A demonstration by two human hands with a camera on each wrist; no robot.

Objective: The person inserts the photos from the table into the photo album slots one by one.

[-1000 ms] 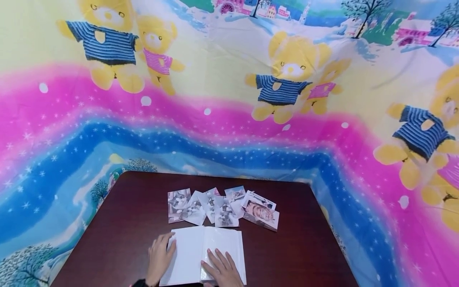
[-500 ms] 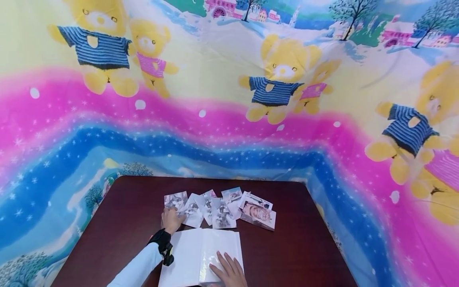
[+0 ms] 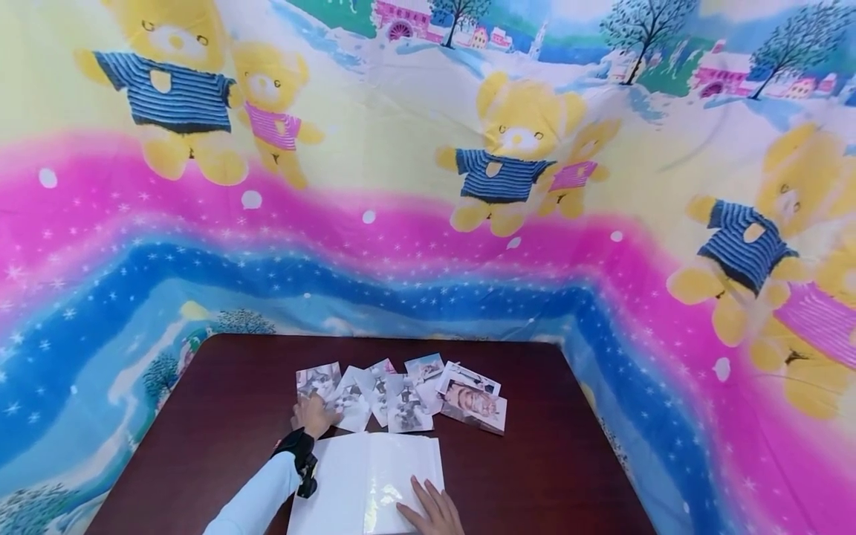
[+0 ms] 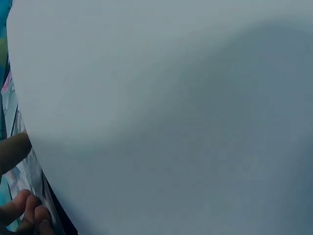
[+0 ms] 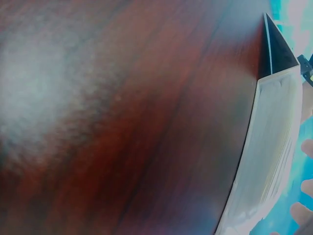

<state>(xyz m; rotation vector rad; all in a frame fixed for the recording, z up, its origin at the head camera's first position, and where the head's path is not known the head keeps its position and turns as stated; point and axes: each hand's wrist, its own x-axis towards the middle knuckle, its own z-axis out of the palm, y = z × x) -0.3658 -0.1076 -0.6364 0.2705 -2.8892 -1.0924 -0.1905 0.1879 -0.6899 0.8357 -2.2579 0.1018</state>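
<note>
Photos [image 3: 409, 409] lie fanned beyond the album [image 3: 337, 464], your left hand [image 3: 314, 416] at the leftmost photo [image 3: 317, 377], grip unclear, your right hand [image 3: 433, 509] spread over a page [image 3: 404, 464].

Any danger?

Dragging other photos along, given overlapping edges.

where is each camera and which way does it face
Head: worn on head, facing forward-down at open white photo album, dark red-brown wooden table; left hand, right hand show.
Left wrist: worn there, facing blank white surface; fingers at left edge.
Right wrist: worn there, facing table, album's side; fingertips at right edge.
Head and right wrist share table, album.
</note>
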